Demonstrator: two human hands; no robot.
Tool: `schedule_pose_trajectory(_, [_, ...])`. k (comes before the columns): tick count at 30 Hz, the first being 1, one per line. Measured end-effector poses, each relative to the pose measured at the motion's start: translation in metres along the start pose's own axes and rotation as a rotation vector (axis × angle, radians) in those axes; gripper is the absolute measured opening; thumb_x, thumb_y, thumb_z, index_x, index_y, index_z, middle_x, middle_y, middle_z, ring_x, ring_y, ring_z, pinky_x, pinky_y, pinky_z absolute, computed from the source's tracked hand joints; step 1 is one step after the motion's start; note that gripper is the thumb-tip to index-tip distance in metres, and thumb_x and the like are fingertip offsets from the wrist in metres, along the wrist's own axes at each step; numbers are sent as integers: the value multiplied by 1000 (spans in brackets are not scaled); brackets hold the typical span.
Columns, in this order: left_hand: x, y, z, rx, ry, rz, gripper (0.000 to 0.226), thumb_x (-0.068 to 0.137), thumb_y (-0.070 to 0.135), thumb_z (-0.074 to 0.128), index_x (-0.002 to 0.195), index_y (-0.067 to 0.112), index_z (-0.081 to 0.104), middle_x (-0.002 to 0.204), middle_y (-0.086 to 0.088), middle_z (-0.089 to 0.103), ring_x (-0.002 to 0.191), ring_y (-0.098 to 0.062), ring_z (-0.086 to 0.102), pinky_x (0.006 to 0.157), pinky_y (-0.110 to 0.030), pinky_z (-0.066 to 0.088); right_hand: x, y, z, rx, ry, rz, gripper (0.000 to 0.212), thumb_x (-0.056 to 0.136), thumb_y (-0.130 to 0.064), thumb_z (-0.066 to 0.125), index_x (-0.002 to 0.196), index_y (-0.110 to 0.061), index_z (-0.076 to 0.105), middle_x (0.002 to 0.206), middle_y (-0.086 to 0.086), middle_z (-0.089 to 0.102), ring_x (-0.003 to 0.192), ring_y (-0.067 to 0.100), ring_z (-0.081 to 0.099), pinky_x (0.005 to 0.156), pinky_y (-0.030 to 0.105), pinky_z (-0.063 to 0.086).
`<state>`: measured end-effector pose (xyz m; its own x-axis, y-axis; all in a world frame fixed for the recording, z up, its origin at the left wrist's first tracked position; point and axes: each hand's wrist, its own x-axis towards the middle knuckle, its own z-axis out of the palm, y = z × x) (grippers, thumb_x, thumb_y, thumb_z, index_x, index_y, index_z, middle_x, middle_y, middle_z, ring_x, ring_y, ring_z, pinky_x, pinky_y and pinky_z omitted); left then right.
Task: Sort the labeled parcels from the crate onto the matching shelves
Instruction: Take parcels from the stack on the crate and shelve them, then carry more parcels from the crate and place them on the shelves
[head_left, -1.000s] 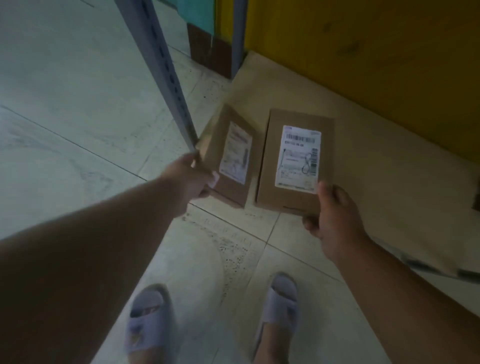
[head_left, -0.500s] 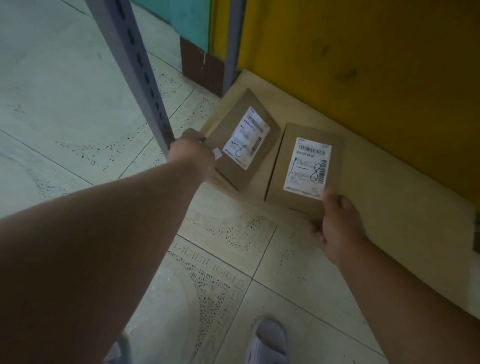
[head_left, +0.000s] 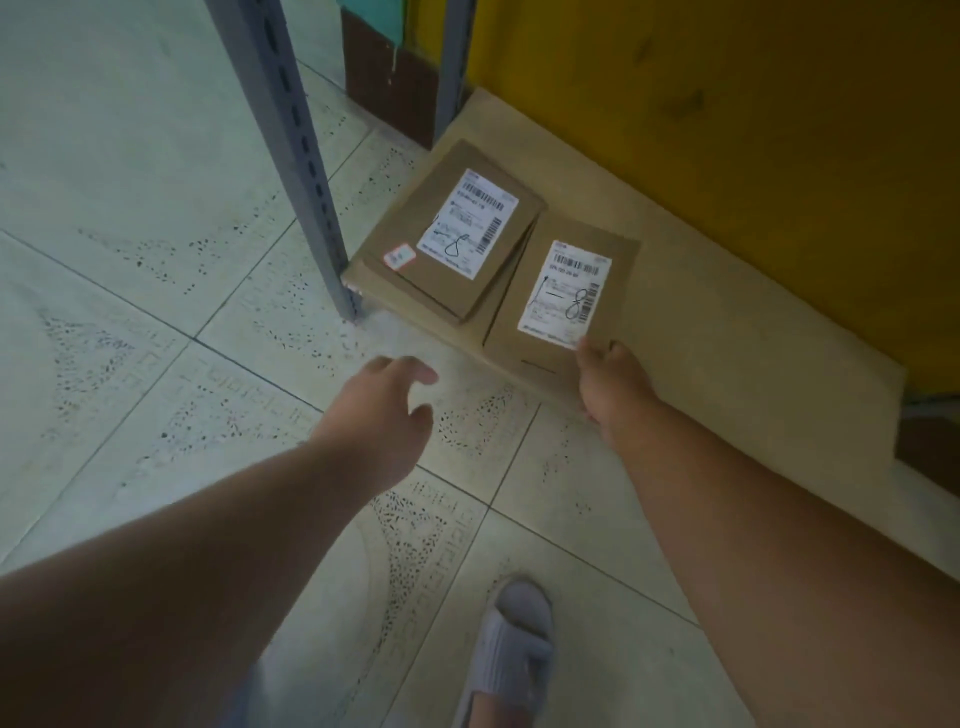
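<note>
Two flat brown cardboard parcels with white barcode labels lie on the low cardboard-covered bottom shelf (head_left: 727, 332). The left parcel (head_left: 410, 228), marked with a handwritten 8, rests flat near the shelf corner with nothing touching it. The right parcel (head_left: 524, 332), also marked 8, overlaps the shelf's front edge, and my right hand (head_left: 613, 384) grips its near right corner. My left hand (head_left: 384, 415) hovers over the floor tiles in front of the shelf, fingers apart and holding nothing.
A grey perforated shelf post (head_left: 291, 150) stands just left of the parcels, with a second post (head_left: 454, 62) behind. A yellow wall (head_left: 753, 130) backs the shelf. Pale floor tiles (head_left: 130, 260) spread to the left, and my sandalled foot (head_left: 514, 654) is below.
My left hand has let go of the left parcel and pulled back over the floor. That parcel now lies flat on the shelf. My right hand still holds the right parcel.
</note>
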<state>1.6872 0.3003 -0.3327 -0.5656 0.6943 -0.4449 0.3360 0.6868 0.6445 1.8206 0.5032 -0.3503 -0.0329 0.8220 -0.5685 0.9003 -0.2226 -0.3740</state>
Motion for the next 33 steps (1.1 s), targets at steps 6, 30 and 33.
schedule_pose_trajectory(6, [-70,-2,-9,-4,-68,-24,36,94,23,58,130,28,58,130,4,56,111,-15,57,92,-34,50,-72,-6,-12,-382,60,-216,63,99,-44,51,147,-7,32,140,23,41,117,38,54,85,39,49])
schedule_pose_trajectory(30, [-488,4,-485,-145,467,-261,28,90,18,68,117,24,63,105,7,60,86,-11,59,78,-28,50,-683,-282,-140,-334,-237,-1410,47,91,-44,53,126,-12,55,117,5,55,97,13,55,76,13,33])
schedule_pose_trajectory(33, [-483,-2,-523,-118,501,-260,29,89,19,70,118,23,64,107,5,61,87,-12,59,78,-27,51,-700,-326,-135,-270,-236,-1456,48,90,-48,51,126,-15,52,117,0,51,97,7,50,78,22,39])
